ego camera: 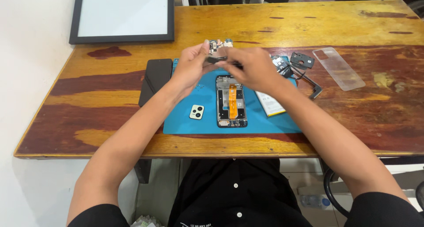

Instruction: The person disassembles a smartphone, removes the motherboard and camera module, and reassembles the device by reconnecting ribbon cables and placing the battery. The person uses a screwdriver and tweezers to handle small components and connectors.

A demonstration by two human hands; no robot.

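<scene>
Both hands meet above the far part of a blue work mat (185, 121). My left hand (191, 68) pinches a small dark phone part (216, 59) at its left end. My right hand (254, 68) grips the same part from the right side. Just behind the fingers lies a small circuit board (220, 43). Below the hands, an opened phone frame (231, 101) with an orange flex cable lies flat on the mat. A pale camera cover (197, 111) rests left of the frame.
A dark phone panel (154, 79) lies left of the mat, a white battery (270, 104) at its right edge. Black plastic parts (300, 63) and a clear phone case (338, 68) sit to the right. A black-framed board (121, 15) leans at the wooden table's (353, 116) back left.
</scene>
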